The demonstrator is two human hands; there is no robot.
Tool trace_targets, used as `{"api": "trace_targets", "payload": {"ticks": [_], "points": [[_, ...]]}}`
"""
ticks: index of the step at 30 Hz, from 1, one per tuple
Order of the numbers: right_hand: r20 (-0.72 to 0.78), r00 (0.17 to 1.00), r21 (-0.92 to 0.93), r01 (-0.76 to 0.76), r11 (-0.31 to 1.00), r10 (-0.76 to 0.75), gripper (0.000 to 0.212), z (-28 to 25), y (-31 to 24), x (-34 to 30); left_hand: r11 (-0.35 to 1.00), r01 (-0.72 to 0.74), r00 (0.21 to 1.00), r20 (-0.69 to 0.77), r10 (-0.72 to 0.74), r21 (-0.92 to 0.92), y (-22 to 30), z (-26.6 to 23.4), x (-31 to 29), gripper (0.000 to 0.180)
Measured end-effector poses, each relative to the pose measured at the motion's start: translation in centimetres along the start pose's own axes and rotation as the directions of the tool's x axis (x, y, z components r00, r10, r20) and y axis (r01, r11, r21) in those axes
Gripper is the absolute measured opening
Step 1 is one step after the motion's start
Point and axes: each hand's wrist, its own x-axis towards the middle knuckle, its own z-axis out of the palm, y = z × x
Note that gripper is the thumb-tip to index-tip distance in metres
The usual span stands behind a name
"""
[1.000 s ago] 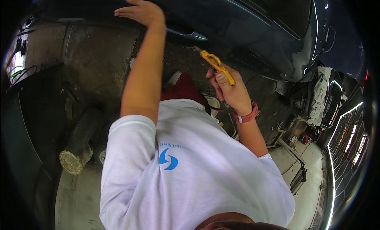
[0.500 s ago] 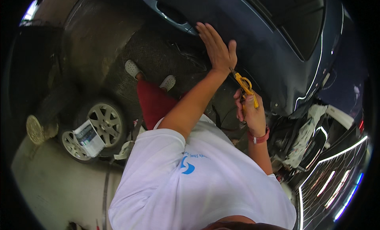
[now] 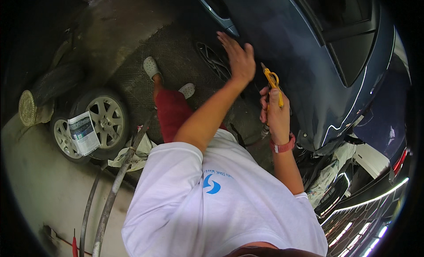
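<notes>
My left hand [image 3: 239, 60] is open, palm flat and fingers stretched out, held just below the door handle [image 3: 216, 7] of a dark blue-grey car [image 3: 304, 76]. Whether it touches the door panel, I cannot tell. My right hand [image 3: 277, 111] is closed around a yellow air blow gun [image 3: 273, 81], its thin dark nozzle pointing up along the car side, a little right of my left hand. A metal fitting shows under the right hand, where a hose seems to join. A red watch [image 3: 283, 145] sits on the right wrist.
At left, wheels with silver rims [image 3: 107, 120] bear a folded newspaper [image 3: 84, 132], near a tyre [image 3: 57, 83]. A metal pole [image 3: 112, 190] slants beside a white cloth. Patterned floor mat [image 3: 132, 71] lies under my feet. Car parts [image 3: 373, 159] and a covered item [image 3: 329, 177] stand at right.
My left hand has drawn slightly down and left, away from the blow gun's nozzle. The view has shifted, and the car sits further right in it. My right hand still holds the blow gun.
</notes>
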Motion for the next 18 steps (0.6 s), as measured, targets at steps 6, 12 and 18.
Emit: {"api": "trace_targets", "payload": {"ticks": [6,12,18], "points": [[0.047,0.998,-0.058,0.043,0.997,-0.041,0.053,2.1,-1.9,5.8,0.974,-0.191,0.936,0.322,0.142,0.125,-1.7,-3.3,-3.3,0.096],[0.131,0.990,-0.142,0.069,0.988,-0.050,0.058,5.9,-6.4,10.3,0.895,-0.377,0.909,0.280,0.308,0.240,-4.8,-8.0,5.8,0.088],[0.153,0.987,-0.180,0.083,0.980,-0.055,0.065,9.2,-9.4,14.5,0.634,-0.644,0.752,0.509,0.419,0.429,-4.6,-13.2,12.8,0.087]]}}
